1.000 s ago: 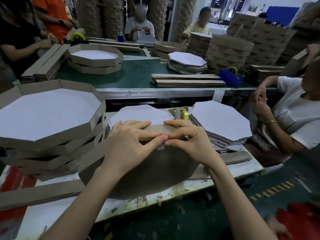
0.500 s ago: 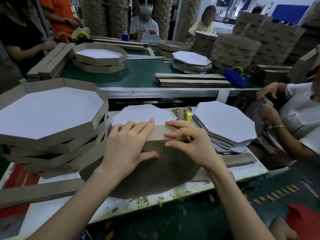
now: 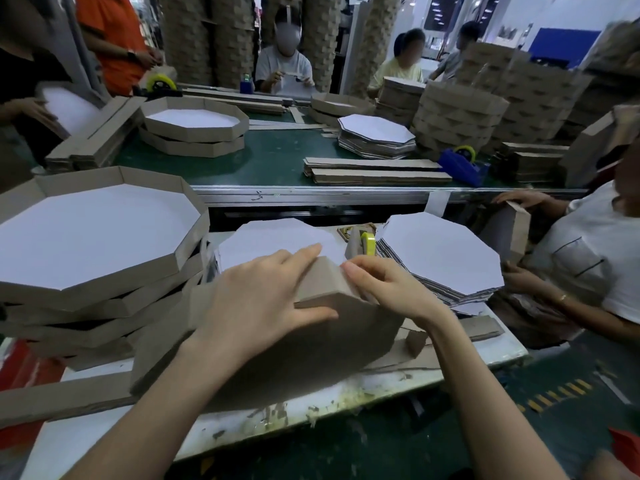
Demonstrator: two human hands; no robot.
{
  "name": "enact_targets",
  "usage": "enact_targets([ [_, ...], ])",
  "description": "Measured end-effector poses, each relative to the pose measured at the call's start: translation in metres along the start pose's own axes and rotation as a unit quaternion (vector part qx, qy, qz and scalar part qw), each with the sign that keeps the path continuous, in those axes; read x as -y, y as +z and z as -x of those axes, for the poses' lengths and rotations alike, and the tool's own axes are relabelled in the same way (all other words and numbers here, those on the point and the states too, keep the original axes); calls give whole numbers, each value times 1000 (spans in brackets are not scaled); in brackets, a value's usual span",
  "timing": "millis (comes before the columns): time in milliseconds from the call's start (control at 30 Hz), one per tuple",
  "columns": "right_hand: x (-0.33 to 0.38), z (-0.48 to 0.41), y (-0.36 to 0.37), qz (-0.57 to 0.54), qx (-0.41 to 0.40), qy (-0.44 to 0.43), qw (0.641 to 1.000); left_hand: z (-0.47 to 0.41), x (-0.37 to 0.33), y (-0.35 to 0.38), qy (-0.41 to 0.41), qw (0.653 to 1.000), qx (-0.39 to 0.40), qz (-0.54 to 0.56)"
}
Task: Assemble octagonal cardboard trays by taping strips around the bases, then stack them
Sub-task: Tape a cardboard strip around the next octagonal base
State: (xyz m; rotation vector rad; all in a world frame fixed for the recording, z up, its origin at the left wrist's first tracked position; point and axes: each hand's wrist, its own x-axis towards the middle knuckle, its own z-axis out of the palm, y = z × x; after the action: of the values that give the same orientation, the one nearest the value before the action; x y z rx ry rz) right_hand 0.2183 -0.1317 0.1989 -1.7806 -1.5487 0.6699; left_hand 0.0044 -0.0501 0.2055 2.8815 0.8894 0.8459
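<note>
A half-built octagonal tray (image 3: 311, 355) stands tilted on the white table (image 3: 485, 355), brown underside facing me. Its cardboard strip (image 3: 322, 282) wraps the upper edge. My left hand (image 3: 256, 299) lies flat over the strip, fingers straight, thumb pressed along the base edge. My right hand (image 3: 388, 289) curls its fingers over the strip at the neighbouring corner. Finished trays (image 3: 187, 251) are stacked at the left. White octagonal bases lie in one stack behind the tray (image 3: 277, 240) and another at the right (image 3: 440, 254).
A yellow tape roll (image 3: 367, 242) sits between the two base stacks. A loose strip (image 3: 62, 396) lies at the front left. Beyond is a green conveyor (image 3: 277, 161) with trays, strips and a blue dispenser (image 3: 460, 166). A seated person (image 3: 588, 258) works close at the right.
My left hand went from pinching the strip's top edge to lying flat over it. The tray has turned, bringing a corner between my hands. My right hand stays curled at the edge.
</note>
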Motion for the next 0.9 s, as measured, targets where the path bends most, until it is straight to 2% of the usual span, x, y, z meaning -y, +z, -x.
enact_targets([
  [233, 47, -10, -25, 5, 19, -60, 998, 44, 41, -8, -72, 973, -72, 207],
  [467, 58, -21, 5, 30, 70, -71, 995, 85, 65, 12, -122, 954, -85, 261],
  [600, 56, -23, 26, 2, 68, -77, 995, 93, 75, 12, -136, 957, -66, 246],
  [900, 64, -22, 36, -14, 55, -78, 995, 73, 56, 1, -23, 988, -34, 149],
])
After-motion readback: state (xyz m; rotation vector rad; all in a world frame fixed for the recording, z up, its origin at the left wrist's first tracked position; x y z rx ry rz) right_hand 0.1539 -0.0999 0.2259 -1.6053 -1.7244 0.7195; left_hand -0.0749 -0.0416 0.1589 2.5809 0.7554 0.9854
